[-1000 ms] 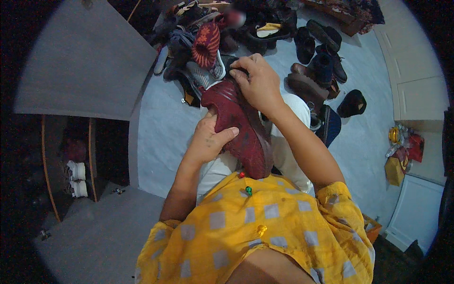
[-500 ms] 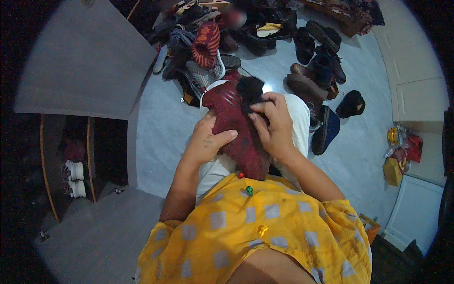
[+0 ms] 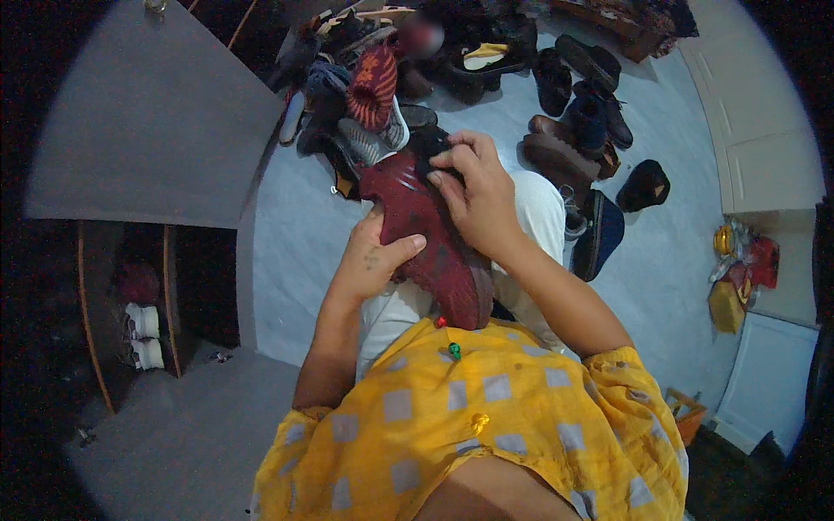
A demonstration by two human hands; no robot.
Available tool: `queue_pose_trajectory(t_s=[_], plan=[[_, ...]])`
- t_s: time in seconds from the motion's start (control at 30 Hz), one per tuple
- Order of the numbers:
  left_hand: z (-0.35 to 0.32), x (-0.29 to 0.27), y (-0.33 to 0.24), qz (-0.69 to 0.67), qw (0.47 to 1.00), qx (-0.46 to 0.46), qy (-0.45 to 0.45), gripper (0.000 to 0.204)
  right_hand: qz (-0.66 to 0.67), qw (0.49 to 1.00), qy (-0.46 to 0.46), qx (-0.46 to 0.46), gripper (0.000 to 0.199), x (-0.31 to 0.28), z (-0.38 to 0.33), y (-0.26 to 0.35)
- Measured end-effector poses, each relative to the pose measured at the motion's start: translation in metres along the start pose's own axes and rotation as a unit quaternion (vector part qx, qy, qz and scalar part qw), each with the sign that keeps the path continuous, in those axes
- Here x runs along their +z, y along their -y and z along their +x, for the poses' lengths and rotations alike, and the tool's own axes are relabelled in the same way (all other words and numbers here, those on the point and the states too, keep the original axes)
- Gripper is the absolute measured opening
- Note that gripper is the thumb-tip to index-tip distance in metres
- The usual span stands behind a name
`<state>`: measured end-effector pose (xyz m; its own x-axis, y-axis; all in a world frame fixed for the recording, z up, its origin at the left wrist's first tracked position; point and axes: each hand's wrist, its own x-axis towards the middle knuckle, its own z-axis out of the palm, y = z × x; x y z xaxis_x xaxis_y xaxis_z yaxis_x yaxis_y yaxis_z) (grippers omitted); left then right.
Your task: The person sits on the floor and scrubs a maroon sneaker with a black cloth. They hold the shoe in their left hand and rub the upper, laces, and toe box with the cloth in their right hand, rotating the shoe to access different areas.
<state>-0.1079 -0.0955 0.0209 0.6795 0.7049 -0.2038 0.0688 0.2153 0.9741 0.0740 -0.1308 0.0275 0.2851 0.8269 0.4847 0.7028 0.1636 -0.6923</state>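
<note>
Dark red sneaker (image 3: 426, 239) held over the lap, sole up.
Left hand (image 3: 369, 260) cradles its side; right hand (image 3: 478, 195), fingers curled, pinches something black at the toe.

Yellow and red bags or packets (image 3: 738, 273) heaped at far right, on floor (image 3: 669, 130) beside white cabinet (image 3: 764, 382); crumpled, shiny, shapes unclear. No labels, signs or screens visible anywhere else in view.
</note>
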Motion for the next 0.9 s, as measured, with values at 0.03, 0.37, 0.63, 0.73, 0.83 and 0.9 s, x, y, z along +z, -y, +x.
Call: queue_pose_trajectory(t_s=[0.03,0.37,0.63,0.73,0.83,0.9], plan=[[0.000,0.000,0.001,0.008,1.000,0.002,0.001,0.044,-0.004,1.000,-0.008,-0.002,0.016,0.003,0.004,-0.001],[0.006,-0.014,-0.007,-0.286,0.956,-0.063,0.030,0.038,0.087,0.996,-0.003,0.014,0.018,0.006,0.009,0.011],[0.011,0.002,-0.054,-0.282,0.959,0.006,0.010,0.032,0.077,0.991,-0.086,-0.068,0.020,-0.024,0.022,0.045],[0.016,0.017,-0.092,-0.146,0.976,0.156,-0.028,0.026,0.098,0.978,-0.132,-0.125,0.022,-0.045,0.038,0.059],[0.015,0.024,-0.114,0.060,0.963,0.258,-0.051,0.024,0.099,0.966,-0.170,-0.167,0.022,-0.066,0.047,0.061],[0.014,0.026,-0.117,0.200,0.928,0.310,-0.057,0.042,0.122,0.957,-0.206,-0.165,0.022,-0.075,0.043,0.056]])
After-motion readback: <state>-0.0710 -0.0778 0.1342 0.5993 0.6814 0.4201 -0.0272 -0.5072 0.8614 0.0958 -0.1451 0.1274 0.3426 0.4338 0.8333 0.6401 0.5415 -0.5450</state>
